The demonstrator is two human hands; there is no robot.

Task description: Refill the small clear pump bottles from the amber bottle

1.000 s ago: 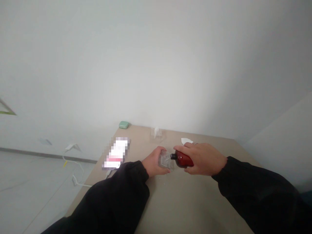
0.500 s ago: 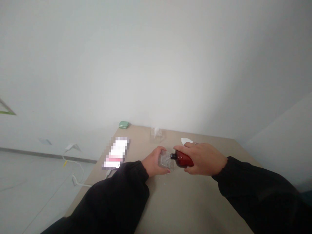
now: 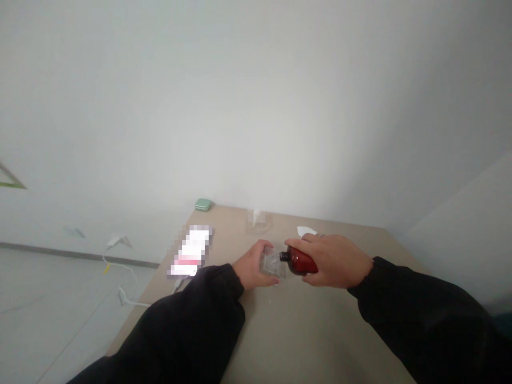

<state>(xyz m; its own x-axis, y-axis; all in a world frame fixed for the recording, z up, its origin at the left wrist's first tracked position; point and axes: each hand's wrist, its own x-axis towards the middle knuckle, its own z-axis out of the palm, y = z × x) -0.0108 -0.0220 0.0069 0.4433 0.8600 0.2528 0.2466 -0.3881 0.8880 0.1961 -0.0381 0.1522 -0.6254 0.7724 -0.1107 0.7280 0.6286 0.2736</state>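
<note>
A clear, square-topped container [image 3: 274, 262] sits in the grip of my left hand [image 3: 253, 266], with the thumb and fingers on opposite sides of it. My right hand [image 3: 336, 260] is wrapped round a dark red-brown bottle [image 3: 302, 261]. The bottle is tipped on its side, and its black neck points left over the near right rim of the container. Whether liquid is running out of the neck is too small to tell. Part of the bottle's body is hidden by my right hand.
Beneath my hands is a beige table [image 3: 304, 330] set against a white wall. A phone [image 3: 192, 250], blurred out, lies at left with a white cable [image 3: 177, 285]. Farther back are a small green case [image 3: 202, 205], a clear box with white tissue [image 3: 256, 217] and a white piece [image 3: 306, 231].
</note>
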